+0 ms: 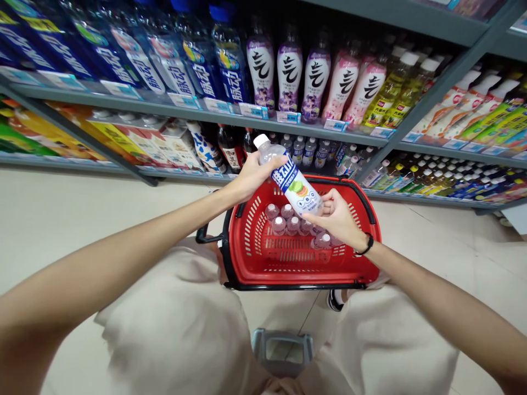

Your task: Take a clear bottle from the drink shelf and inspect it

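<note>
Left hand [253,175]: wraps around the bottle [294,186] near its cap.
Right hand [340,219]: pinches its bottom.
Risk: a loose pinch may drop it onto the small bottles [288,222] in the red basket [362,263].

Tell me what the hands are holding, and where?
Both hold one drink bottle above the red basket: the left hand grips its upper part, the right hand its bottom.

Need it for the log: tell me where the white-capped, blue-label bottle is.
Head view, centre: the blue-label bottle is held tilted, left hand near its cap, right hand at its base, above the red basket.
</note>
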### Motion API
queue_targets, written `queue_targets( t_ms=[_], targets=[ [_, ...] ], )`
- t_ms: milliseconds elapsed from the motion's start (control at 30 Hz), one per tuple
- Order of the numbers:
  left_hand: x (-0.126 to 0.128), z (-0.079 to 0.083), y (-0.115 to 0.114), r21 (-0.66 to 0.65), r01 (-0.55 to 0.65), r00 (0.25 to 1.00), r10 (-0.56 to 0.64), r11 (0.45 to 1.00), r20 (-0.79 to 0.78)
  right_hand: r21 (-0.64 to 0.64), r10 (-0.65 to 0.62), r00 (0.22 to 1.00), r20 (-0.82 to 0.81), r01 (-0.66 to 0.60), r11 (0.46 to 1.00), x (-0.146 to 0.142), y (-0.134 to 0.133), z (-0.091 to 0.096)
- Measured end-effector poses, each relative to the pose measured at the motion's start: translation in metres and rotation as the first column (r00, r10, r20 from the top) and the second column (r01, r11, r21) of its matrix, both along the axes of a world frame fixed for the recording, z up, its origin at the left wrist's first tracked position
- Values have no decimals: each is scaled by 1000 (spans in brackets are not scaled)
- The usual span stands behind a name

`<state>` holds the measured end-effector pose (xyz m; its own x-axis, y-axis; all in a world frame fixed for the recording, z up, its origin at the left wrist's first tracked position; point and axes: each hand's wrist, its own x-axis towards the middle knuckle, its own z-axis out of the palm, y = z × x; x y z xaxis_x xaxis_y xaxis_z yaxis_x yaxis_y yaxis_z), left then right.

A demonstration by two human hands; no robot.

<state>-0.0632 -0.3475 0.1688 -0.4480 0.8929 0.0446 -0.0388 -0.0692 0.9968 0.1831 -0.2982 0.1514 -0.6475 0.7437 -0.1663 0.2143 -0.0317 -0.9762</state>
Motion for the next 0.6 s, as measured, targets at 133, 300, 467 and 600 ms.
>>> queue_targets(
  t_ms=[133, 300, 467, 600],
  targets=[
    [5, 7, -7, 71, 36, 982, -22, 997, -188, 15, 44, 999, 18, -44, 999, 1, 1, -9],
    [16, 20, -21, 77, 188, 860, -126, 979, -495, 16, 105, 993, 57, -107, 994, 0, 1, -28],
    [27, 30, -30, 42, 253, 716, -157, 967, -681, 87, 119, 987, 104, -128, 988, -1, -1, -47],
    [29, 31, -32, 23, 255, 683, -163, 967, -712, 70, 148, 986, 75, -154, 986, 0, -3, -51]
  ],
)
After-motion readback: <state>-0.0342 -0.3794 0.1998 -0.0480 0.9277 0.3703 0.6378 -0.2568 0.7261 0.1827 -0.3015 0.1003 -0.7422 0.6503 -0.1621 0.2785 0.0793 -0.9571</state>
